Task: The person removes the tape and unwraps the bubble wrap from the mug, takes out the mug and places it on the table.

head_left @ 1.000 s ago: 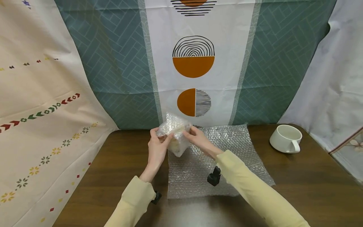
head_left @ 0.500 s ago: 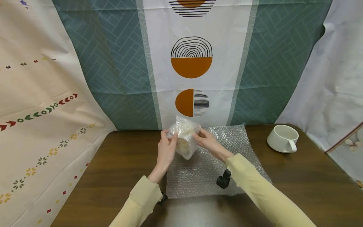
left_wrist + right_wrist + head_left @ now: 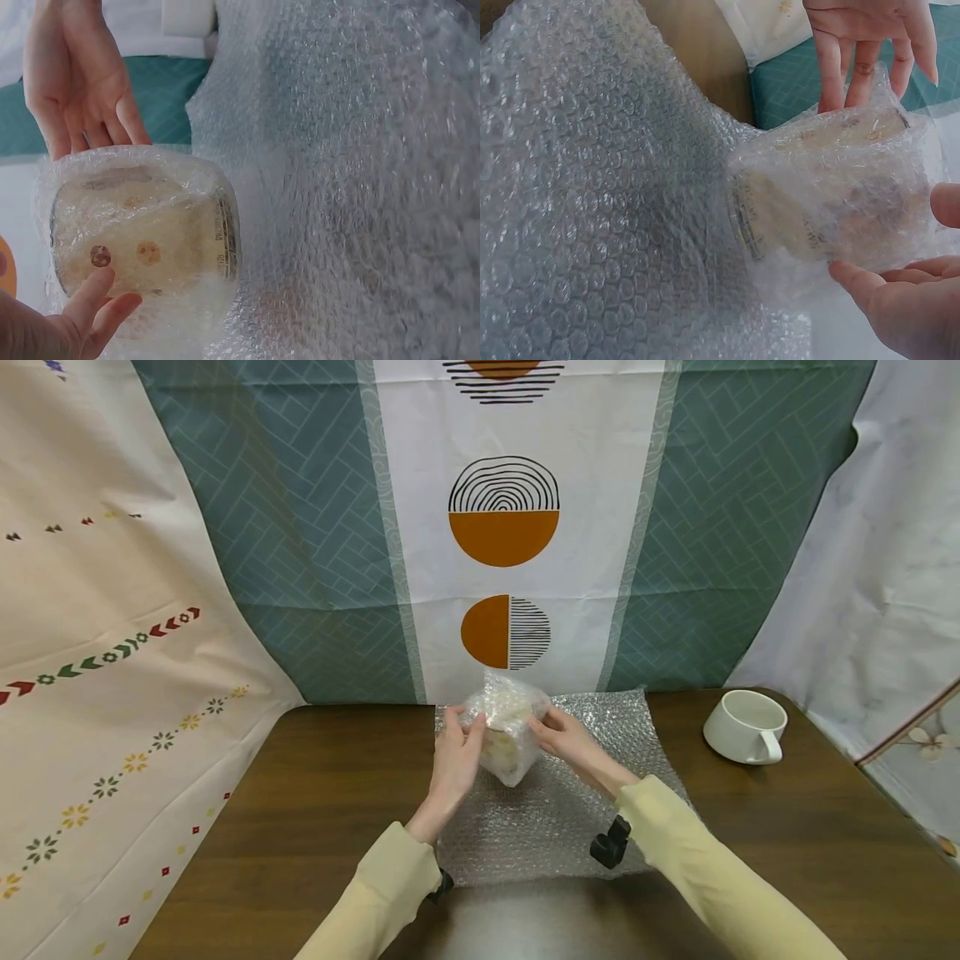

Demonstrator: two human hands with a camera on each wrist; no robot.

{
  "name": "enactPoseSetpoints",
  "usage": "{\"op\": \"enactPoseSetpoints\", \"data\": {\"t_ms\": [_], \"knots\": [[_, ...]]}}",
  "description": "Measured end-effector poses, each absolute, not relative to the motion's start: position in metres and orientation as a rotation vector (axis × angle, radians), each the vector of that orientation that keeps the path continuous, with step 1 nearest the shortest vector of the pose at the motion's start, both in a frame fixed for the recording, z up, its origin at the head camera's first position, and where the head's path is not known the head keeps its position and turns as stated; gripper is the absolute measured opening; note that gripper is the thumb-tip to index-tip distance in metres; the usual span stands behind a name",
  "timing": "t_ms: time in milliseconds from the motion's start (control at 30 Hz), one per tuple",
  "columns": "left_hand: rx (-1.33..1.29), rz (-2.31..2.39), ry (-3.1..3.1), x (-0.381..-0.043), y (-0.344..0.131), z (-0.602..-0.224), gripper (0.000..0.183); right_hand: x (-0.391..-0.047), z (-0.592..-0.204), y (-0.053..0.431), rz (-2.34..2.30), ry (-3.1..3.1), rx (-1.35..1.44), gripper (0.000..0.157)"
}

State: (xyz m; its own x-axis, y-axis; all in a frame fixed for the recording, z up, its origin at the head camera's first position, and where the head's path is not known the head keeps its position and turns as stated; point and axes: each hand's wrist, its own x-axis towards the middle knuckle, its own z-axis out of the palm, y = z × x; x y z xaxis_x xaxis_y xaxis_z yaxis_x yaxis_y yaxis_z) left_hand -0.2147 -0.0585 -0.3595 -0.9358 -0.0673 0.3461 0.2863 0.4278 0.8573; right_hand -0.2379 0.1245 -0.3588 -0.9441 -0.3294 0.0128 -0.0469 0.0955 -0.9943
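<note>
Between both hands is a bubble-wrapped bundle [image 3: 510,735], tilted above a flat sheet of bubble wrap [image 3: 525,835]. Through the clear layers in the left wrist view, a cream, cup-like thing [image 3: 150,232] shows brown round prints and a dark edge with small lettering. Its exact kind is blurred by the wrap. My left hand [image 3: 456,760] holds the bundle's left side, thumb toward me. On the opposite side, my right hand [image 3: 577,747] grips it between thumb and fingers. Some fingertips are hidden behind the bundle in the head view.
A white mug [image 3: 745,727] stands upright at the table's right, its handle toward me. The brown wooden table [image 3: 330,802] ends at a patterned cloth backdrop [image 3: 315,568]. Cream and white cloths hang along the sides.
Both hands have carried the wrapped bundle to the right and slightly down, over the bubble wrap sheet. The head view has shifted a little; the mug stays put.
</note>
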Motion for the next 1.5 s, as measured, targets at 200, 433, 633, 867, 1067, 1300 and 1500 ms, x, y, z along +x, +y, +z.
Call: {"op": "enactPoseSetpoints", "data": {"t_ms": [200, 433, 633, 867, 1067, 1300, 1500], "knots": [[-0.211, -1.485, -2.359, -0.215, -0.054, -0.361, 0.044, -0.237, -0.362, 0.129, -1.968, 2.136, -0.389, 0.057], [-0.211, -1.471, -2.389, -0.213, -0.05, -0.362, 0.046, -0.234, -0.364, 0.135, -1.967, 2.156, -0.345, 0.058], [-0.251, -1.482, -2.386, -0.213, -0.047, -0.362, 0.043, -0.231, -0.365, 0.139, -1.974, 2.163, -0.356, 0.058], [-0.296, -1.485, -2.363, -0.213, -0.042, -0.365, 0.041, -0.227, -0.369, 0.146, -1.978, 2.171, -0.337, 0.06], [-0.354, -1.496, -2.351, -0.213, -0.041, -0.369, 0.04, -0.225, -0.372, 0.152, -2.004, 2.134, -0.348, 0.06], [-0.397, -1.52, -2.377, -0.212, -0.04, -0.373, 0.041, -0.223, -0.377, 0.157, -1.998, 2.126, -0.36, 0.062], [-0.416, -1.536, -2.416, -0.21, -0.041, -0.38, 0.046, -0.222, -0.383, 0.16, -1.978, 2.152, -0.334, 0.061]]}}
